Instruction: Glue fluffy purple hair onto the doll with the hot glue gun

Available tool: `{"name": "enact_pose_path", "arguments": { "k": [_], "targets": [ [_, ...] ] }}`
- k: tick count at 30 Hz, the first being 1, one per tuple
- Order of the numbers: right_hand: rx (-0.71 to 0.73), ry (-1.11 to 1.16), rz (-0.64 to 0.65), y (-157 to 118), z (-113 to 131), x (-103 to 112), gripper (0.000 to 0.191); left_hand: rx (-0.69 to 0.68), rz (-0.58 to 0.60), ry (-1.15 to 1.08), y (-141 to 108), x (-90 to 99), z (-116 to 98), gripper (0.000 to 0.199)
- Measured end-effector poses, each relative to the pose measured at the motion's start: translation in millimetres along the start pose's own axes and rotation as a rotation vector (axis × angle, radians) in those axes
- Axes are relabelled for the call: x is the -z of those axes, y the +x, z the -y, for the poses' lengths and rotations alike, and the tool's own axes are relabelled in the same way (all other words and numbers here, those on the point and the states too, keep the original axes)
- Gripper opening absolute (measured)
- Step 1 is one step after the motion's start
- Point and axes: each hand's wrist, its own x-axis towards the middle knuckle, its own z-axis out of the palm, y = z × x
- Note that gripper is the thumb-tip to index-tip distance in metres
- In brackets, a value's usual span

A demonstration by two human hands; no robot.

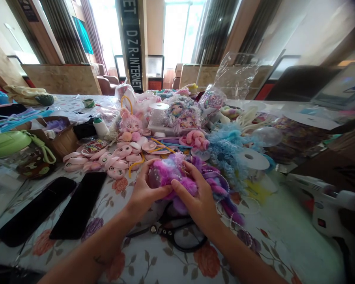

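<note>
A fluffy purple and pink furry piece [169, 173] with small beads on it is held between both hands above the table. My left hand [144, 189] grips its left side, thumb pressed on the front. On its right side my right hand [199, 193] is wrapped round it, the thumb also at the front. Purple braided strands and a string of white beads [225, 185] trail down to the right. Beneath the hands lie black-handled scissors [185, 236] on the flowered tablecloth [148, 264].
Two black phones [78, 205] lie at the left. Doll faces [116, 167], pipe cleaners and spools spread behind the hands. Blue curly yarn [229, 146] and a white ribbon spool [253, 158] are on the right, with a glue gun [325, 201] at the far right.
</note>
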Motion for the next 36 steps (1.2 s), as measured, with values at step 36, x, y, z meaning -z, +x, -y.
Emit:
{"name": "enact_pose_path", "arguments": {
  "k": [36],
  "targets": [
    [0.152,-0.077,-0.067,-11,-14,-4,0.038,0.025,0.071,0.016,0,4.2,-4,0.060]
  ]
}}
